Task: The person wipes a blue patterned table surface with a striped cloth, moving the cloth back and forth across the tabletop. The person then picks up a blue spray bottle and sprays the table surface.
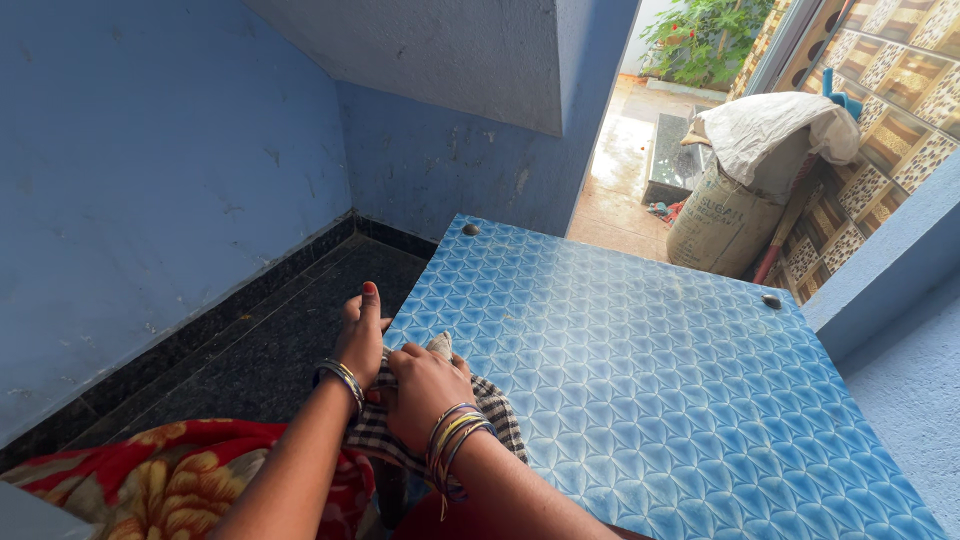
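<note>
Red cloth with a yellow flower print lies closest to the lens, draped over the person's lap just left of the blue patterned table, which serves as the landmark for everything else. Beyond that cloth, still left of the table, a dark speckled floor runs up to a blue wall.

At the table's near left edge the left hand rests with fingers stretched and lying flat, thumb raised, pressing a checked cloth against the edge; that flat press looks meant to pin the fabric so it cannot slide. Bangles circle the wrist.

Just to its right, on the table's near corner, the right hand is curled over the same checked cloth, fingers clenched on a bunched fold of it. A second set of bangles sits on that wrist. The cloth itself lies half on the tabletop and half hanging toward the lap, so the table edge carries its weight while both hands work it.

Past the table's far right corner, a filled sack stands by the tiled wall, topped with a loose white sheet, kept out of the doorway's path.
</note>
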